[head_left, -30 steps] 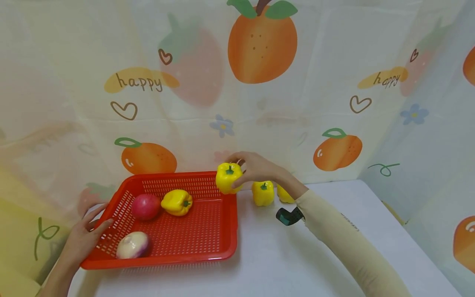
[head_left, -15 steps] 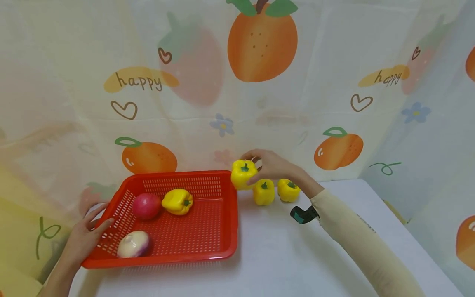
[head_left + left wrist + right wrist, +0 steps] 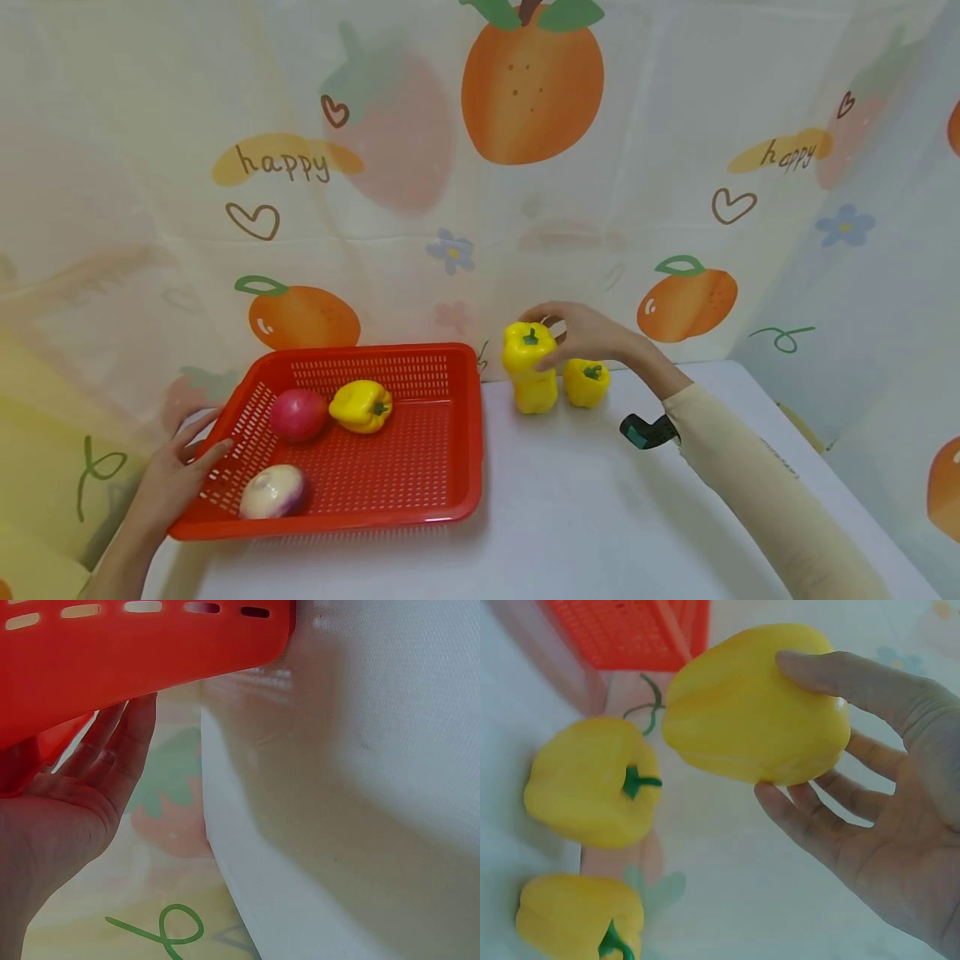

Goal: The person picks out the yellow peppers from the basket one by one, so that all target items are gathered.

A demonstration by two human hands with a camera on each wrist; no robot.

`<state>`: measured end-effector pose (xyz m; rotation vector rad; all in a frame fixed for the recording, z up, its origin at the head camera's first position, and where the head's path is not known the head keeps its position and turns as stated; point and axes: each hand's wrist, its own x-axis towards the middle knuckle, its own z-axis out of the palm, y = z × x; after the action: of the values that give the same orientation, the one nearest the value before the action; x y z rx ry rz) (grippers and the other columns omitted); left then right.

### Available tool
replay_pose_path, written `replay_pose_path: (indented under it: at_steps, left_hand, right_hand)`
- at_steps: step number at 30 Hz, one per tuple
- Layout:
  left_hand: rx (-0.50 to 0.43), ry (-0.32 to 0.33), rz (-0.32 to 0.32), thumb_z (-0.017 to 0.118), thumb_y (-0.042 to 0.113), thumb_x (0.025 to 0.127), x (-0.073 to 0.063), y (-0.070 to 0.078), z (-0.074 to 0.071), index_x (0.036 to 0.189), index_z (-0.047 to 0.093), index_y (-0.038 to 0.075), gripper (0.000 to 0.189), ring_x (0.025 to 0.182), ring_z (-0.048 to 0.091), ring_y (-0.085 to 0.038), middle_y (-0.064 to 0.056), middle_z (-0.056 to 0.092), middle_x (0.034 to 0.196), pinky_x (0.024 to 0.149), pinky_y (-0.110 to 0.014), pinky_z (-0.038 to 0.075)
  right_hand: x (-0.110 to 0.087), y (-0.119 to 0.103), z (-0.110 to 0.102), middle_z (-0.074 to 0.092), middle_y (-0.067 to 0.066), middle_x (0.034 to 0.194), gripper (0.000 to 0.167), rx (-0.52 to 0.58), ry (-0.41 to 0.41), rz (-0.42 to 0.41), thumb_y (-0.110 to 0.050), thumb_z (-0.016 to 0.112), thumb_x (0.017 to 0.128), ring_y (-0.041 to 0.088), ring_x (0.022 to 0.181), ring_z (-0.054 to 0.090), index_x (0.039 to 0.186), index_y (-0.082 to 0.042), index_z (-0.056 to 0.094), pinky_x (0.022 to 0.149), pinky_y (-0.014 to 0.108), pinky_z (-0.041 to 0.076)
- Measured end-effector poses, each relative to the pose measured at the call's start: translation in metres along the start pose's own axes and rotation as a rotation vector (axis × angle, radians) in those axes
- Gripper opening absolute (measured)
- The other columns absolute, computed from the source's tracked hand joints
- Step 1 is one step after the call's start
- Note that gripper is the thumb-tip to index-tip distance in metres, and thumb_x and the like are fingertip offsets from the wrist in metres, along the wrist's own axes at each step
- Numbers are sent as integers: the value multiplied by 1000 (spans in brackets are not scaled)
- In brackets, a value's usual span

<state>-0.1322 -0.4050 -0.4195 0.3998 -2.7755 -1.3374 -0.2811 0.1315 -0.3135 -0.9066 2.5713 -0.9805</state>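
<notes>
My right hand (image 3: 588, 331) holds a yellow bell pepper (image 3: 521, 354) by its side, thumb in front and fingers behind. In the right wrist view this bell pepper (image 3: 735, 705) hangs above the table, apart from the other two. One yellow bell pepper (image 3: 536, 395) stands below it, partly hidden in the head view; another bell pepper (image 3: 587, 385) stands to its right. My left hand (image 3: 167, 487) grips the left rim of the red basket (image 3: 390, 523). In the left wrist view, fingers (image 3: 135, 742) reach up against the basket; the thumb is hidden there.
Inside the basket lie a pinkish-red round item (image 3: 299, 415), a yellow bell pepper (image 3: 362, 407) on its side and a white-and-purple onion (image 3: 272, 492). Behind the white table (image 3: 585, 517) hangs a fruit-print curtain (image 3: 525, 233).
My right hand has moved right with the bell pepper, from over the basket's back right corner to above the standing pepper. The left hand and basket stay in place.
</notes>
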Motion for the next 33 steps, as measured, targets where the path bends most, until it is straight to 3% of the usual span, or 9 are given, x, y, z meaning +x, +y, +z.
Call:
replay_pose_path:
  at_steps: [16, 24, 33]
  left_hand:
    - [-15, -1, -13, 53, 40, 100, 0, 0, 0, 154, 24, 6, 71, 84, 67, -14, -41, 41, 137, 64, -32, 58]
    - [-32, 1, 1, 55, 40, 99, -2, 1, 0, 153, 26, 4, 71, 80, 62, 0, -41, 41, 137, 65, -28, 57]
    - [-6, -6, -9, 53, 41, 100, -1, 1, 0, 154, 24, 6, 72, 95, 66, -24, -40, 40, 138, 66, -31, 58]
  right_hand:
    - [-29, 28, -21, 52, 11, 138, 69, 33, 38, 35, -16, 83, 77, 31, 121, 47, 138, -7, 52, 98, 47, 48]
    - [-38, 38, -27, 52, 12, 138, 69, 33, 38, 69, -16, 82, 78, 33, 122, 46, 139, -7, 51, 98, 50, 47]
    - [-50, 51, -39, 51, 16, 138, 70, -10, 62, 98, -16, 82, 79, 36, 121, 47, 139, -4, 50, 96, 51, 49]
